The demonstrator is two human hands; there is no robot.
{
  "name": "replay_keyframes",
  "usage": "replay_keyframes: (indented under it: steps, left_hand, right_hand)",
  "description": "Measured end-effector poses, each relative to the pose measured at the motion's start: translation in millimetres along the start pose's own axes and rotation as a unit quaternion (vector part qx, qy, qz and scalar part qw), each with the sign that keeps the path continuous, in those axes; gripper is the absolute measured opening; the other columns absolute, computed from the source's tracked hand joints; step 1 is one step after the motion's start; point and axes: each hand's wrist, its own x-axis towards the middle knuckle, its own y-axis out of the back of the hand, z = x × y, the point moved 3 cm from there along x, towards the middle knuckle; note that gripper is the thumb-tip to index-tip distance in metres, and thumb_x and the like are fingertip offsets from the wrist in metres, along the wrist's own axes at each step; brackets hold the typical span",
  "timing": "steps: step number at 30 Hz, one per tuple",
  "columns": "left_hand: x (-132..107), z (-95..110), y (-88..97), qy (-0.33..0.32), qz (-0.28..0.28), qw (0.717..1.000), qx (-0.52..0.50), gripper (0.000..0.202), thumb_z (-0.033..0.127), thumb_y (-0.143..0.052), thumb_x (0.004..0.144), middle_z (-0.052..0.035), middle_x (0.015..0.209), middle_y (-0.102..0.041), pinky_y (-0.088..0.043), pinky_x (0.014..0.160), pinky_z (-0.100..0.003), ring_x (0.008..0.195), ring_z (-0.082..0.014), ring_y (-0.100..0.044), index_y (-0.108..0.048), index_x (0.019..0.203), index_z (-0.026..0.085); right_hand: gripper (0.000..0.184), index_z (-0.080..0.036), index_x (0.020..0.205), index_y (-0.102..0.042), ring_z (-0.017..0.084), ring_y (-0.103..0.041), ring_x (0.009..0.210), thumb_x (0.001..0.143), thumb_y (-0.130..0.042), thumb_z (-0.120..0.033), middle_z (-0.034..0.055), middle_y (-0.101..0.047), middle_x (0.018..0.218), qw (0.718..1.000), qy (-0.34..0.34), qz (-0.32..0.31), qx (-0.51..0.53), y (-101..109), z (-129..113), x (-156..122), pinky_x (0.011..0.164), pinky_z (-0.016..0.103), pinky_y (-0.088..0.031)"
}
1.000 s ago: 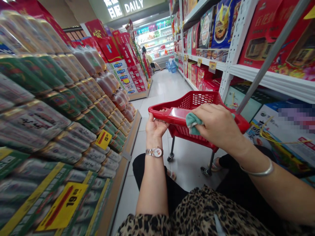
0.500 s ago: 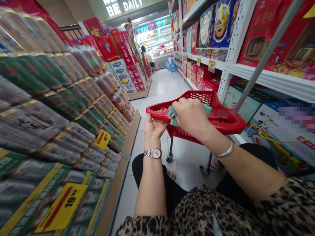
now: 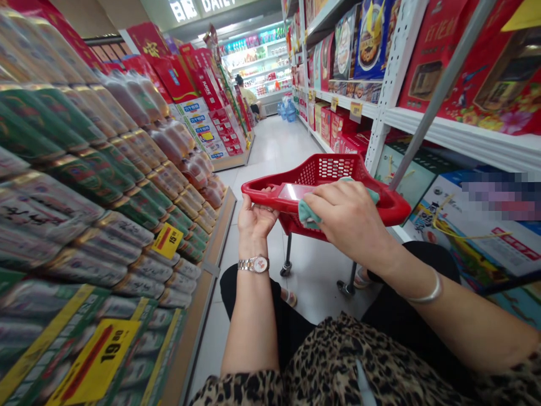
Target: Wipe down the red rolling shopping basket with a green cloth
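A red plastic shopping cart stands in front of my knees, its perforated basket tilted in view. My left hand, palm up, is closed around the left end of its red rim from below. A folded green cloth is in my right hand, whose fingers press it onto the top of the near bar. Left of the cloth, a shiny flat panel on that bar catches the light. Much of the cloth is hidden under my right hand.
Stacked can packs line my left, with yellow price tags. White shelving with boxed goods runs along my right, behind a slanted metal pole. Down the aisle are blue water jugs and a crouching person.
My right hand has slid the cloth to the right along the bar, uncovering the shiny panel. My left hand keeps its hold on the rim. The whole view has shifted slightly.
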Motion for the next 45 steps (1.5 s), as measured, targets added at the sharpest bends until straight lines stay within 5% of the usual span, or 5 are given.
replay_keyframes:
  steps: [16, 23, 35, 40, 45]
  left_hand:
    - [-1.2, -6.4, 2.3, 0.021, -0.044, 0.999, 0.016, 0.059, 0.057, -0.038, 0.103, -0.0168, 0.100, -0.079, -0.060, 0.081, -0.040, 0.082, -0.0235, -0.076, -0.068, 0.123, 0.010]
    - [-2.3, -6.2, -0.5, 0.010, -0.029, 0.999, 0.013, 0.057, 0.056, -0.038, 0.103, -0.0146, 0.094, -0.078, -0.060, 0.076, -0.038, 0.078, -0.0224, -0.075, -0.068, 0.121, 0.011]
    - [-0.2, -1.5, -0.5, -0.007, -0.008, 1.000, 0.014, 0.055, 0.057, -0.039, 0.103, -0.0116, 0.089, -0.078, -0.060, 0.074, -0.037, 0.074, -0.0213, -0.074, -0.068, 0.119, 0.013]
    - [3.1, 1.7, 1.5, -0.009, -0.018, 1.000, 0.016, 0.058, 0.057, -0.036, 0.103, -0.0114, 0.086, -0.077, -0.060, 0.078, -0.038, 0.075, -0.0208, -0.074, -0.068, 0.118, 0.011]
    - [6.7, 2.8, 4.7, -0.010, -0.025, 0.999, 0.021, 0.053, 0.053, -0.039, 0.104, -0.0121, 0.087, -0.078, -0.060, 0.084, -0.042, 0.082, -0.0232, -0.075, -0.069, 0.114, 0.010]
  right_hand:
    - [0.038, -0.033, 0.130, -0.064, 0.034, -0.066, 0.109, 0.093, -0.063, -0.023, 0.0087, -0.074, 0.119, 0.995, -0.061, 0.080, 0.015, 38.4, 60.3, -80.3, 0.090, 0.046, -0.044]
    - [0.040, -0.032, 0.129, -0.066, 0.031, -0.067, 0.113, 0.093, -0.060, -0.017, 0.0081, -0.073, 0.120, 0.987, -0.048, 0.150, -0.015, 24.4, 43.5, -85.9, 0.097, 0.048, -0.046]
    - [0.027, -0.032, 0.112, -0.072, 0.022, -0.067, 0.113, 0.092, -0.065, -0.016, 0.0015, -0.077, 0.116, 0.984, 0.015, 0.172, -0.049, -13.7, 18.4, -67.4, 0.097, 0.042, -0.043]
    - [0.029, -0.029, 0.113, -0.072, 0.021, -0.066, 0.116, 0.093, -0.063, -0.011, 0.0023, -0.077, 0.118, 0.979, 0.045, 0.195, -0.034, -10.6, 9.7, -59.1, 0.102, 0.041, -0.042]
    - [0.031, -0.029, 0.114, -0.070, 0.020, -0.066, 0.115, 0.097, -0.056, -0.008, 0.0001, -0.077, 0.115, 0.973, -0.011, 0.226, -0.043, -5.3, 15.1, -69.3, 0.108, 0.045, -0.039]
